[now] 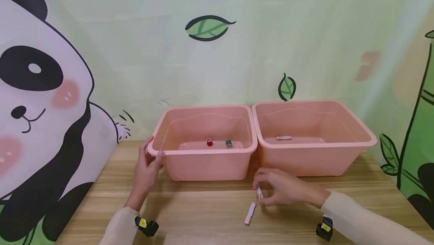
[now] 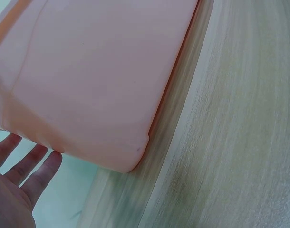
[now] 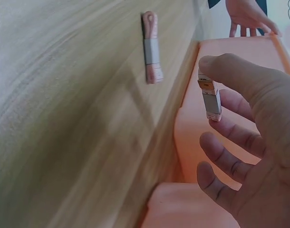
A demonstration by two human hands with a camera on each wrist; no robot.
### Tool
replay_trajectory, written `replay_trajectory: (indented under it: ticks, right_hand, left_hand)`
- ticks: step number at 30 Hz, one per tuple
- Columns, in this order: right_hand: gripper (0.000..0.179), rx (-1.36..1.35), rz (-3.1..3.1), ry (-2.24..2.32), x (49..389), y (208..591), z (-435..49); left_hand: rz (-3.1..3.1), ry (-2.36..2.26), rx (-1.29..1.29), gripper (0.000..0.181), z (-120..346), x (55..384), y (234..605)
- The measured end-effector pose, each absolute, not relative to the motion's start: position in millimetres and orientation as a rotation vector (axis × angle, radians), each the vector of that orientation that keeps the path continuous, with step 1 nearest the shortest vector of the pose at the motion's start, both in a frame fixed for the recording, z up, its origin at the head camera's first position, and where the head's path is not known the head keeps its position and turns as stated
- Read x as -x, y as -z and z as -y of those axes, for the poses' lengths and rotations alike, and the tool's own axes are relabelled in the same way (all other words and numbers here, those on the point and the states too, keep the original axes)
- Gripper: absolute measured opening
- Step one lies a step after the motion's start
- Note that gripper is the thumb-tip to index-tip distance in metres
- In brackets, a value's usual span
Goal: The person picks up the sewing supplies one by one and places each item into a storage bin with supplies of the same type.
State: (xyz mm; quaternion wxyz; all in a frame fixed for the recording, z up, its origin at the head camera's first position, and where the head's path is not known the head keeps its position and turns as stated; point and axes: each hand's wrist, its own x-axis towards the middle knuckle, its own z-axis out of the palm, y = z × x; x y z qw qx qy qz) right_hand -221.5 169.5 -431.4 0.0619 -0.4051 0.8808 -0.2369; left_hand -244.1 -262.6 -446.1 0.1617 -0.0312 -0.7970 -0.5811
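Note:
My right hand (image 1: 283, 186) pinches a folded tape measure (image 3: 211, 99) between thumb and fingertips, above the table in front of the tubs. Another folded tape measure (image 3: 152, 50), pink and white with a pale band round its middle, lies on the table just below that hand. My left hand (image 1: 145, 166) grips the left corner of the left pink tub (image 1: 208, 166), thumb at the rim and fingers along the outer side. In the left wrist view its fingertips (image 2: 50, 164) touch the tub's edge.
Inside the left tub lie a red spool (image 1: 209, 142) and a green spool (image 1: 229, 144). The right pink tub (image 1: 305, 160) stands right beside it and holds a folded tape measure (image 1: 284, 138). A printed cloth (image 1: 142, 49) hangs behind the wooden table (image 1: 200, 211).

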Motion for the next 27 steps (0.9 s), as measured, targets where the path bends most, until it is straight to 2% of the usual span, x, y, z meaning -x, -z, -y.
replay_trajectory:
  ticks: [10, 27]
  right_hand:
    - [0.025, 1.183, -2.627, 0.708, 215.9, 405.6, -172.0]
    - [0.027, 1.357, -2.644, 0.68, 214.5, 375.7, -172.6]
  left_hand:
    - [2.281, 1.653, 0.085, 0.065, 262.5, 244.8, 447.8]
    - [2.278, 1.651, 0.083, 0.065, 262.7, 244.7, 448.3]
